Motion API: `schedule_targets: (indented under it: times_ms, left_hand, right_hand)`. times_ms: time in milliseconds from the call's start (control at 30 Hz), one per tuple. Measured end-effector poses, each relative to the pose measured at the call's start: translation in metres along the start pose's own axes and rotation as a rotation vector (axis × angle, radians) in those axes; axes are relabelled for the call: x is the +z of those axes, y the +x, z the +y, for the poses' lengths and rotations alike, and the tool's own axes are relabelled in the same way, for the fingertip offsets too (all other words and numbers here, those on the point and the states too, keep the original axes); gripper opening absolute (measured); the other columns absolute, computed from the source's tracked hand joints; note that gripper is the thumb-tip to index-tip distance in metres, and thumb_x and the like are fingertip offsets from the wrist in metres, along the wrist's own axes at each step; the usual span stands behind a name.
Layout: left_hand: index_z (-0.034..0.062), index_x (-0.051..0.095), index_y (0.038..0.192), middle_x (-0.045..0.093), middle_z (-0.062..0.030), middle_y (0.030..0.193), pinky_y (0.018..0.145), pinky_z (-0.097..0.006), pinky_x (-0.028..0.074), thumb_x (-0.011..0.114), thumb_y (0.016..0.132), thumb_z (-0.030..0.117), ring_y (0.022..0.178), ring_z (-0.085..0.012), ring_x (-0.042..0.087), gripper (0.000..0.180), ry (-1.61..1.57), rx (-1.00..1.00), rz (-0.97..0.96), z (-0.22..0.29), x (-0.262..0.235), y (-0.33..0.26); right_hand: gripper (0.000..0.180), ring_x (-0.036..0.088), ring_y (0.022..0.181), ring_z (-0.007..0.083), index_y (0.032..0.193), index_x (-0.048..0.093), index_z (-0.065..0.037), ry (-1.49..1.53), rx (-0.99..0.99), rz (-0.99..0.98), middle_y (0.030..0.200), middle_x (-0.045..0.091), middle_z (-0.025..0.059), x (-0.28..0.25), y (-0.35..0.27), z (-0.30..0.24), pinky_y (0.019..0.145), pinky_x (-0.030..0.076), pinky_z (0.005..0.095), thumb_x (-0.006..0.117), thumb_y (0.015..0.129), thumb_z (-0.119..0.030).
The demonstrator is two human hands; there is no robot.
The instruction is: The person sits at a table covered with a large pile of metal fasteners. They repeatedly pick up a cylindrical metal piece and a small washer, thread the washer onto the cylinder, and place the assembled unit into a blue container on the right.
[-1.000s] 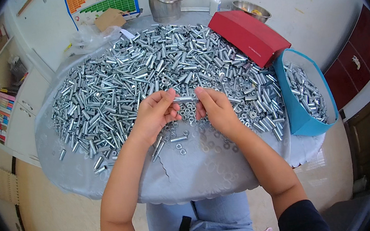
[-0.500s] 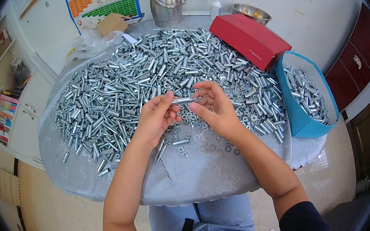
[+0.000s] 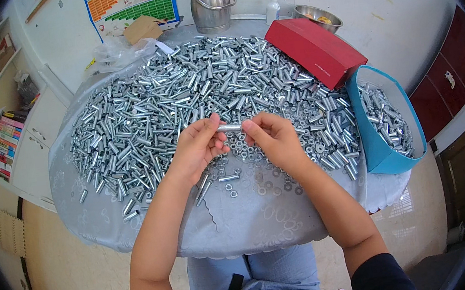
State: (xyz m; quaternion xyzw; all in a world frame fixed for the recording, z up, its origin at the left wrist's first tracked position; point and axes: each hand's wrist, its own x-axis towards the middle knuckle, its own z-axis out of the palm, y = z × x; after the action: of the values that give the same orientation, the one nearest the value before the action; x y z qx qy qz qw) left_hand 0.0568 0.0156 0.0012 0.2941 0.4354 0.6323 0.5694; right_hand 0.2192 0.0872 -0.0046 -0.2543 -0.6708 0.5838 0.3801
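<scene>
Both hands pinch one small metal sleeve (image 3: 229, 127) above the table (image 3: 252, 222): left hand (image 3: 196, 149) closed on one end, right hand (image 3: 274, 140) on the other. A slip would likely lose it among the heaped sleeves (image 3: 144, 114). The table's near edge offers open room; blue bin (image 3: 377, 147) crowds the right.

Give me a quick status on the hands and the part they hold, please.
Left hand and right hand both pinch one metal sleeve, level, over the nuts and washers. Sleeve pile behind, nothing blocking.
</scene>
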Motion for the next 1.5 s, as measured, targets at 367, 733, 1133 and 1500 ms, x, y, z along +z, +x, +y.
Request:
schedule_targets:
  times_ms: [367, 733, 1133, 1500]
  left_hand:
    - [0.0042, 0.057, 0.082, 0.056, -0.0006, 0.066, 0.056, -0.023, 0.050, 0.056, 0.086, 0.032, 0.054, -0.0071, 0.053, 0.028, -0.008, -0.019, -0.017, -0.002, 0.000, 0.001]
    - [0.0045, 0.057, 0.081, 0.055, -0.0004, 0.066, 0.057, -0.024, 0.051, 0.056, 0.086, 0.033, 0.055, -0.0068, 0.052, 0.029, 0.001, -0.020, -0.028, -0.002, -0.003, 0.001]
    - [0.0038, 0.057, 0.082, 0.055, -0.0005, 0.067, 0.058, -0.024, 0.050, 0.056, 0.086, 0.032, 0.055, -0.0072, 0.052, 0.029, -0.005, -0.018, 0.008, -0.002, -0.002, 0.002]
    - [0.0037, 0.057, 0.083, 0.055, -0.0004, 0.066, 0.059, -0.025, 0.051, 0.056, 0.087, 0.031, 0.055, -0.0066, 0.052, 0.027, 0.013, -0.029, -0.042, -0.002, -0.001, 0.001]
  right_hand:
    - [0.024, 0.052, 0.064, 0.0064, 0.097, 0.053, 0.001, 0.089, -0.077, 0.080, 0.077, 0.056, 0.0035, 0.006, -0.004, -0.003, 0.057, 0.042, 0.0195, 0.062, 0.083, -0.016]
    - [0.023, 0.053, 0.059, 0.0078, 0.081, 0.058, 0.001, -0.005, 0.019, -0.051, 0.063, 0.055, 0.0026, -0.001, 0.000, -0.001, 0.055, 0.043, 0.0213, 0.054, 0.089, -0.021]
    - [0.021, 0.049, 0.057, 0.0057, 0.085, 0.058, 0.000, -0.062, -0.103, 0.012, 0.065, 0.055, 0.0017, 0.005, -0.001, 0.007, 0.051, 0.039, 0.0213, 0.056, 0.087, -0.021]
    - [0.039, 0.050, 0.054, 0.0084, 0.075, 0.058, 0.002, -0.091, 0.097, -0.124, 0.061, 0.054, 0.0034, 0.000, -0.003, 0.001, 0.051, 0.041, 0.0227, 0.046, 0.091, -0.033]
